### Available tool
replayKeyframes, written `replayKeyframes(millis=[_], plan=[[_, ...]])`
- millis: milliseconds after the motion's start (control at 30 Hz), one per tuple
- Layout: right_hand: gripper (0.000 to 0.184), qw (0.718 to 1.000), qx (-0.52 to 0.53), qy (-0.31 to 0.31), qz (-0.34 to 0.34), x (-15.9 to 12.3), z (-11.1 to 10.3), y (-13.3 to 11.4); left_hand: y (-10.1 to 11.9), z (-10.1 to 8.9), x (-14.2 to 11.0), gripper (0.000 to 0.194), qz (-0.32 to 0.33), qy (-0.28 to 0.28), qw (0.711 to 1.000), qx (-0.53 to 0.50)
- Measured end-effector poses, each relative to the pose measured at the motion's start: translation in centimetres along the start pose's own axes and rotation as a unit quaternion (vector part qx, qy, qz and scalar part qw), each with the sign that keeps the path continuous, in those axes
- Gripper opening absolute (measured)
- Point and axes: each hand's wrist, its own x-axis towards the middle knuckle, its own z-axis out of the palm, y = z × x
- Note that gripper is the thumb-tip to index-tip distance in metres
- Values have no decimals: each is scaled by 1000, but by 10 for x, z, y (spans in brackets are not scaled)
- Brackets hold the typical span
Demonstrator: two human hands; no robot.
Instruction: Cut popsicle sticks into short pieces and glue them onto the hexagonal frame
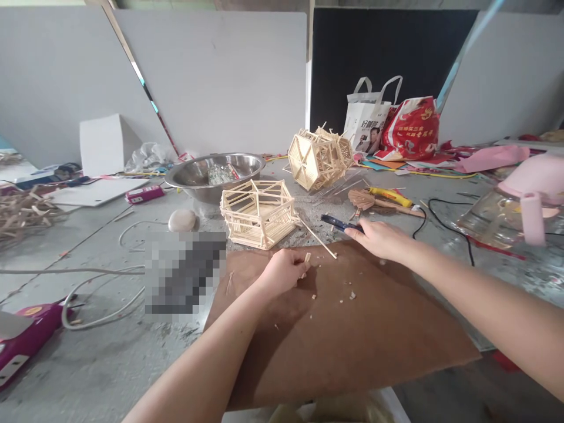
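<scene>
The left hand (pixel 286 271) pinches short wooden sticks (pixel 307 258) above the brown board (pixel 352 352); the right hand (pixel 374 236) grips a dark tool (pixel 340 224). The stick frame (pixel 267 239) sits just beyond the left hand. Caution: a sideways sweep of the tool could catch the long stick (pixel 317 238) angled beside the frame. The board rests on a cluttered grey table (pixel 101 358); pale panels (pixel 211 70) stand behind.

The left hand (pixel 284 271) pinches short pale wood (pixel 307 259) over a brown board (pixel 361 341). At that hand's two o'clock, the right hand (pixel 374 236) grips a dark tool (pixel 335 222); at eleven, an open stick frame (pixel 263 229) stands, a steel bowl (pixel 196 183) beyond it.
</scene>
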Motion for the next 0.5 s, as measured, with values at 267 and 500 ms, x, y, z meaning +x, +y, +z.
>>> replayKeyframes(millis=[267,500], plan=[[59,996,-58,55,29,47,31,-7,-4,4,4,27,-15,29,997,-71],[42,981,-38,165,-92,62,32,-28,-5,8,2,24,45,54,997,17]])
